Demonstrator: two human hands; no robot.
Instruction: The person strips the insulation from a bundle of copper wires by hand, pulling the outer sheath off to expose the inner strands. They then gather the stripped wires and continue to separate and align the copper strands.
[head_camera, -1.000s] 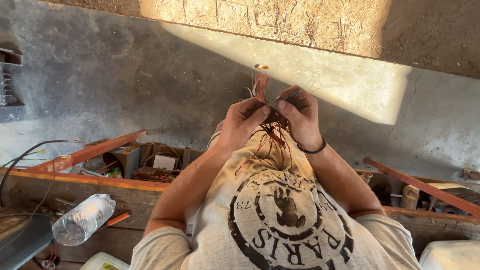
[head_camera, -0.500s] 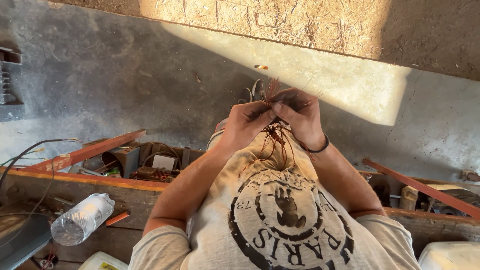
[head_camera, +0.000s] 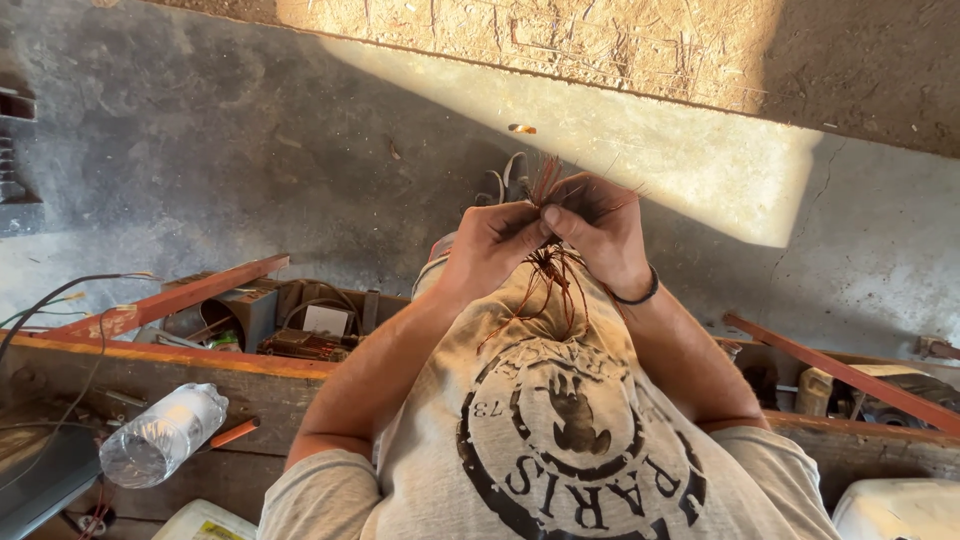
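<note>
Your left hand (head_camera: 490, 250) and right hand (head_camera: 600, 235) meet in front of your chest, just above the printed emblem on your light T-shirt (head_camera: 570, 440), and both are closed in a pinch on a tangle of thin copper wire (head_camera: 550, 270). The fingers of each hand press together around the top of the bundle, thumbs facing each other, while loose reddish strands hang down from the grip over the shirt and a few short ends stick up above your knuckles. Judging by that, the wire looks only partly sorted: the hanging strands are spread and curled rather than gathered, so most of the untangling or twisting seems to be left, though how much is already bunched inside your fists cannot be seen. Left of the shirt, a clear plastic bottle (head_camera: 160, 435) lies on its side on a wooden bench (head_camera: 150, 370), and behind it sits an open box of metal parts (head_camera: 290, 320) with a red-painted bar (head_camera: 170, 300) across it. Right of the shirt, another red bar (head_camera: 840, 372) slants over more clutter.
</note>
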